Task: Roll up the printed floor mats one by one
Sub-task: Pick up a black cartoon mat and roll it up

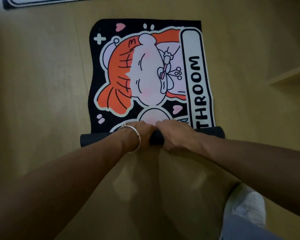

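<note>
A black printed floor mat with a cartoon orange-haired figure and a white band of letters lies on the wooden floor. Its near end is wound into a dark roll that spans the mat's width. My left hand, with a silver bangle on the wrist, grips the roll near its middle. Beside it, my right hand curls over the roll as well. The fingertips of both hands are hidden behind the roll.
A second black-edged mat lies flat at the top left edge. A light wooden ledge juts in at the right. My knee and a white shoe sit at the bottom right. Bare wooden floor surrounds the mat.
</note>
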`<action>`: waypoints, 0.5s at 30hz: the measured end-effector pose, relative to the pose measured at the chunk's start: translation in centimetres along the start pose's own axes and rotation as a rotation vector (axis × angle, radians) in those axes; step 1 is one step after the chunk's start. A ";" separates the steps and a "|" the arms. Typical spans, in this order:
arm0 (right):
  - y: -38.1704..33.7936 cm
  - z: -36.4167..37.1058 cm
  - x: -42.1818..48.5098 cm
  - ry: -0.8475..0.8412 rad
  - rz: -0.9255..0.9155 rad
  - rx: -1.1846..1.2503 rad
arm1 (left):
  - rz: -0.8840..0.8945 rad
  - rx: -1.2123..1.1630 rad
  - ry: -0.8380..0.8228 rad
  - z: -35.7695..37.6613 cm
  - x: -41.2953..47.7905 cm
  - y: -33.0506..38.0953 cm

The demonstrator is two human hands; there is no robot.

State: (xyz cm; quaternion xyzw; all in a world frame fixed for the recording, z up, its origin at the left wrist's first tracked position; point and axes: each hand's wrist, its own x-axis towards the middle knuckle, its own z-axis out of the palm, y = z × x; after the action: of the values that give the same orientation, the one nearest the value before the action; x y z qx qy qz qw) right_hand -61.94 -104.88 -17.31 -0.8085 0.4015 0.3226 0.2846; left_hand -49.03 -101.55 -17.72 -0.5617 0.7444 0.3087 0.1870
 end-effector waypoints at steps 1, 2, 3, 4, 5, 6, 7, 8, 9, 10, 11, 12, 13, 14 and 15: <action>0.1 -0.1 0.0 -0.028 0.023 0.050 | 0.005 0.014 0.026 0.0 -0.1 0.1; 0.3 -0.3 0.0 -0.081 0.045 0.113 | 0.012 0.043 0.071 0.1 -0.4 0.2; 0.5 -0.7 0.2 -0.139 0.052 0.171 | 0.019 0.080 0.118 0.4 -0.5 0.3; 0.7 -1.0 0.4 -0.182 0.046 0.210 | 0.019 0.106 0.151 0.8 -0.6 0.5; 0.8 -1.3 0.4 -0.196 0.034 0.218 | 0.008 0.115 0.158 1.0 -0.6 0.6; 0.7 -1.4 0.3 -0.175 0.023 0.196 | -0.009 0.110 0.142 0.9 -0.4 0.6; 0.6 -1.2 0.1 -0.122 0.013 0.152 | -0.021 0.092 0.110 0.7 -0.1 0.5; 0.5 -0.8 -0.1 -0.043 -0.004 0.099 | -0.019 0.060 0.069 0.4 0.1 0.3; 0.4 -0.4 -0.3 0.034 -0.022 0.054 | -0.009 0.025 0.041 0.2 0.3 0.2; 0.3 -0.1 -0.4 0.077 -0.034 0.035 | -0.003 0.006 0.037 0.1 0.4 0.2; 0.3 -0.1 -0.4 0.063 -0.027 0.032 | -0.002 0.013 0.058 0.0 0.2 0.2; 0.4 -0.4 -0.2 0.005 -0.006 0.044 | -0.005 0.042 0.097 0.2 0.1 0.3; 0.5 -0.8 0.2 -0.071 0.015 0.066 | -0.008 0.076 0.141 0.5 -0.1 0.4; 0.5 -1.2 0.5 -0.134 0.028 0.091 | -0.015 0.100 0.176 1.0 -0.2 0.5; 0.6 -1.5 0.7 -0.160 0.026 0.108 | -0.031 0.107 0.192 1.2 -0.2 0.6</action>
State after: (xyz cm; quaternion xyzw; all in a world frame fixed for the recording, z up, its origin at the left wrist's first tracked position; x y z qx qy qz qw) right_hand -61.68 -106.53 -16.99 -0.7584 0.4047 0.3677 0.3547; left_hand -49.57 -100.47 -18.34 -0.5893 0.7657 0.2101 0.1492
